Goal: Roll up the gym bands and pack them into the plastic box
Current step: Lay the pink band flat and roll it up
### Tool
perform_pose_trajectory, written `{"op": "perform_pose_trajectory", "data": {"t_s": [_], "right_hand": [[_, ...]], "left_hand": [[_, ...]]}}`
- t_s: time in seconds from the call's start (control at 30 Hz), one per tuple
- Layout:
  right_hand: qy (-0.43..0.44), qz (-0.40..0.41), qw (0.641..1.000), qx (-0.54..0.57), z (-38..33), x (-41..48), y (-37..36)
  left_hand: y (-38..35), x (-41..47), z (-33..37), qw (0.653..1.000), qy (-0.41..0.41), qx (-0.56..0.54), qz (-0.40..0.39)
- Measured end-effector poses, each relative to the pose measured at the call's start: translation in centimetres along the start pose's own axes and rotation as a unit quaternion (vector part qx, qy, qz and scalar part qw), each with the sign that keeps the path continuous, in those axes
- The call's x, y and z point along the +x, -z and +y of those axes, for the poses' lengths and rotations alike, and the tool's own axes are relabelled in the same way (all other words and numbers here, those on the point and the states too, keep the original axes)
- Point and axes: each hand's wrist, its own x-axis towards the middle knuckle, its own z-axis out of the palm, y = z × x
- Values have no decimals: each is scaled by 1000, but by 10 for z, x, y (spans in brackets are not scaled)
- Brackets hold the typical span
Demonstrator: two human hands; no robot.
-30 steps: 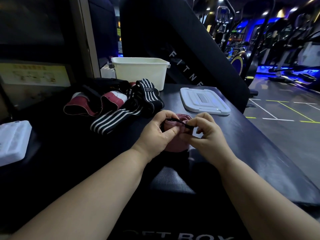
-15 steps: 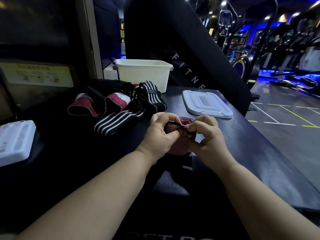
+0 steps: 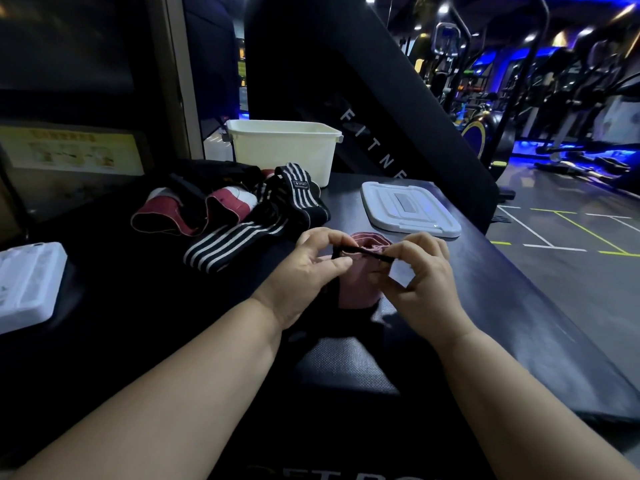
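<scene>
A pink gym band point(image 3: 356, 289), rolled into an upright cylinder, stands on the dark padded bench. My left hand point(image 3: 304, 271) and my right hand point(image 3: 419, 275) each pinch one end of a thin black strap point(image 3: 367, 252) stretched across the roll's top. Behind lies a pile of loose bands: black with white stripes point(image 3: 242, 233) and maroon with white point(image 3: 194, 216). The cream plastic box point(image 3: 280, 147) stands open at the back of the bench. Its white lid point(image 3: 408, 209) lies flat to the right.
A white plastic tray point(image 3: 27, 282) sits at the bench's left edge. A slanted black panel point(image 3: 363, 98) with white lettering rises behind the box. The bench's right edge drops to the gym floor point(image 3: 571, 258), with exercise machines beyond.
My hands have drawn slightly apart, pulling the black strap out longer across the top of the pink roll. The pile, box and lid have stayed put.
</scene>
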Motion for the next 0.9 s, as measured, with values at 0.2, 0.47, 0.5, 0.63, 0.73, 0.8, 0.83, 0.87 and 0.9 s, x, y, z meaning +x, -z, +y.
{"op": "perform_pose_trajectory", "data": {"t_s": [0.2,0.47,0.5,0.63,0.73,0.8,0.83,0.87,0.9], "right_hand": [[42,5,999,10,0,1,-1],[112,0,994,-18,1,4,-7],[112,-2,994,-17,0,4,-7],[111,-8,994,0,-1,5,-6],[108,-14,994,4,0,4,-6],[92,-17,996,9,1,4,-6],[85,-18,996,12,1,3,-5],[79,-19,997,15,2,3,-5],[75,-19,997,19,1,2,-5]], "left_hand": [[-2,-1,4,996,-19,88,18],[-10,1,7,991,-19,124,52],[-11,1,7,990,-19,128,53],[-11,1,5,988,-25,137,65],[-10,2,1,988,-29,137,68],[-6,3,1,991,-31,123,48],[-4,2,1,993,-30,107,27],[-1,2,1,994,-31,100,11],[1,2,1,994,-33,104,5]]}}
